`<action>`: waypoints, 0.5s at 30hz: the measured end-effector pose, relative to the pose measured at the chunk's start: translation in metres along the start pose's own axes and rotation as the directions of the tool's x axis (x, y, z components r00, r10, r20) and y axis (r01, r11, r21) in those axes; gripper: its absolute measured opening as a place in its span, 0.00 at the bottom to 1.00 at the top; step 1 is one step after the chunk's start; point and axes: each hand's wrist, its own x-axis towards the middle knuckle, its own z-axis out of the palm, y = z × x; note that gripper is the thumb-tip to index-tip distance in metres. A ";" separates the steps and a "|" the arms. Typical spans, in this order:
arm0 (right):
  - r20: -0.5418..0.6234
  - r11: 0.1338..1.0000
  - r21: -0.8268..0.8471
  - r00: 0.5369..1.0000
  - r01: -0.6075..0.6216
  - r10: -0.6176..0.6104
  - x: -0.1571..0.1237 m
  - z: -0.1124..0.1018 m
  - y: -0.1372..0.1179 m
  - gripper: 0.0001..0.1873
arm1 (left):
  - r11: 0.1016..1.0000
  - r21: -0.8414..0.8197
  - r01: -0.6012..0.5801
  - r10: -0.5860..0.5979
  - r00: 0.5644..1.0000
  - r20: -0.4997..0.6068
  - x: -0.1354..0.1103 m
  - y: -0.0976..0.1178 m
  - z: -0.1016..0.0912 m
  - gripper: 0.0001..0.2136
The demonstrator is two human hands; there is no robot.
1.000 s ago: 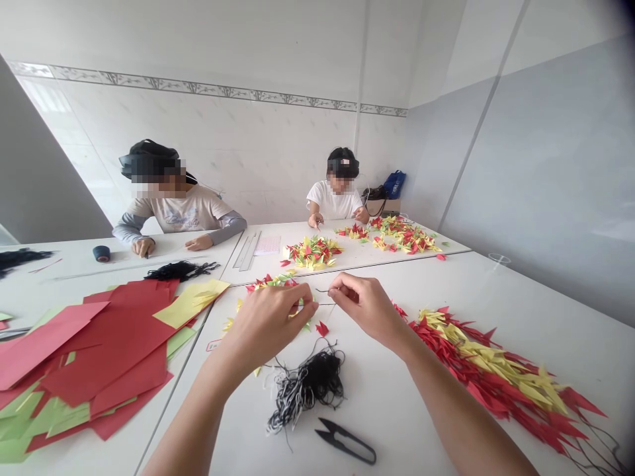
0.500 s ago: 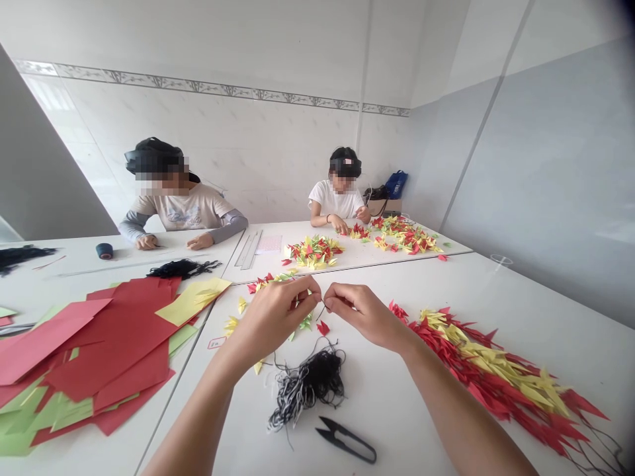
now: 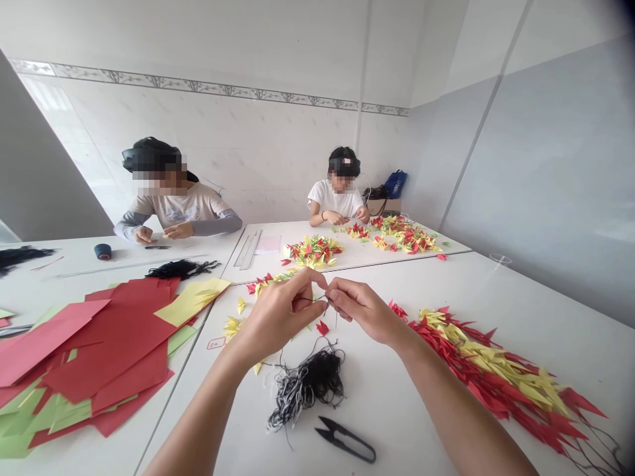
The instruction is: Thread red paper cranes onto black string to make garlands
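Note:
Fingertip to fingertip, my left hand (image 3: 282,309) and my right hand (image 3: 361,309) meet over the table, both pinching a thin black cord (image 3: 325,301). The cord runs across between the fingers, and a short end hangs below them. Just under my hands lies a small red folded-paper piece (image 3: 322,328). Nearer to me is a tangled bundle of black and white cord (image 3: 308,383). In front of that bundle rest black thread snips (image 3: 346,439), their blades pointing left. Right of my right forearm, strings of red and yellow folded paper (image 3: 491,370) stretch along the table.
Red, green and yellow paper sheets (image 3: 114,330) cover the left table. Piles of folded pieces (image 3: 312,250) lie beyond my hands, near rulers (image 3: 248,249). Two people sit across; a spool (image 3: 102,252) and black cord (image 3: 182,268) lie on the left person's side.
My left fingers have arched into a wider loop, and the cord now runs across between both hands. The person at left has raised their hands, leaving a dark tool on the table.

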 end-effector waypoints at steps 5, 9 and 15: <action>0.000 1.000 0.006 1.000 -0.002 0.002 0.000 0.003 -0.001 0.22 | 0.996 0.036 -0.083 0.085 0.994 -0.065 0.000 -0.003 0.002 0.05; 0.000 1.000 0.029 1.000 -0.006 0.006 0.001 0.005 0.000 0.23 | 0.995 0.066 -0.078 0.084 0.992 -0.091 -0.002 -0.004 0.004 0.06; -0.036 1.000 0.024 0.999 0.009 -0.008 0.002 0.006 0.000 0.22 | 0.982 0.152 -0.115 0.133 0.985 -0.111 -0.003 -0.003 0.003 0.06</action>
